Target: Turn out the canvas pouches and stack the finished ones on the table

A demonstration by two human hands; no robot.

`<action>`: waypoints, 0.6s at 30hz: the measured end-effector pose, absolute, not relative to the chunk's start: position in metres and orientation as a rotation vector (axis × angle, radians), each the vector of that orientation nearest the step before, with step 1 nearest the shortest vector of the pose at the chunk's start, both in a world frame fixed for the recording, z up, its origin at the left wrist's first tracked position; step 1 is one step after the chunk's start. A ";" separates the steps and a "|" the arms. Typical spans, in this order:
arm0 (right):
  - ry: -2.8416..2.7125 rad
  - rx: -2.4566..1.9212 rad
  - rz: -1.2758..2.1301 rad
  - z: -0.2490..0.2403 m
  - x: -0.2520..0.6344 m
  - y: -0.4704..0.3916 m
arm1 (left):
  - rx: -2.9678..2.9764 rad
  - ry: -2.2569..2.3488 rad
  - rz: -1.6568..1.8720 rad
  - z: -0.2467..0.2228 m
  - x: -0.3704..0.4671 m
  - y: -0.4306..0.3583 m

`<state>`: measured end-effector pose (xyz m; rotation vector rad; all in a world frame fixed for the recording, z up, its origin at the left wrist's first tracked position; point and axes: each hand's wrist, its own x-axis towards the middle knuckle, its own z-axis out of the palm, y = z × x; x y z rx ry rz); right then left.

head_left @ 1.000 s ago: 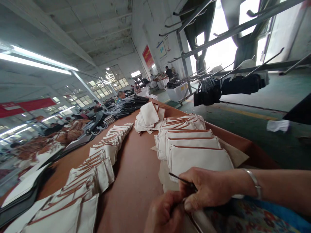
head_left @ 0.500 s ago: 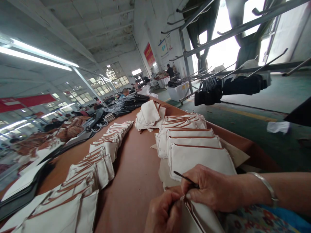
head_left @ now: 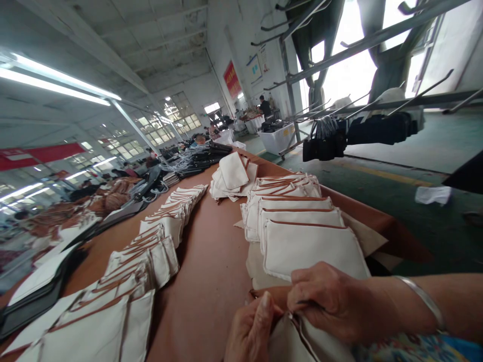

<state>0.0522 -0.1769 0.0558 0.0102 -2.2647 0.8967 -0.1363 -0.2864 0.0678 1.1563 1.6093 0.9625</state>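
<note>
Long and brown, the worktable (head_left: 211, 261) runs away down a bright factory hall, with other people at work far off and dark bags hanging from a rack (head_left: 339, 138) on the right. At its near end both hands meet over a cream pouch with brown trim (head_left: 302, 342), which lies at the table's edge just in front of the person. The left hand (head_left: 251, 332) pinches the pouch's upper corner, thumb raised, seemingly to steady the seam. The right hand (head_left: 326, 301) is curled shut over the same corner and appears to grip a thin dark tool, though only a sliver shows between the fingers. Just beyond the hands a stack of matching pouches (head_left: 298, 221) is shingled within easy reach, and a second overlapping row (head_left: 151, 251) runs along the left.
</note>
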 end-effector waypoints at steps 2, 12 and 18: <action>-2.289 0.098 0.770 0.052 0.055 -0.174 | 1.085 1.529 0.913 0.066 -0.134 -0.282; -2.378 0.225 0.054 0.038 0.066 -0.165 | 1.080 1.362 0.687 0.053 -0.140 -0.279; -2.433 0.269 0.363 0.047 0.069 -0.163 | 1.316 1.415 0.659 0.077 -0.131 -0.282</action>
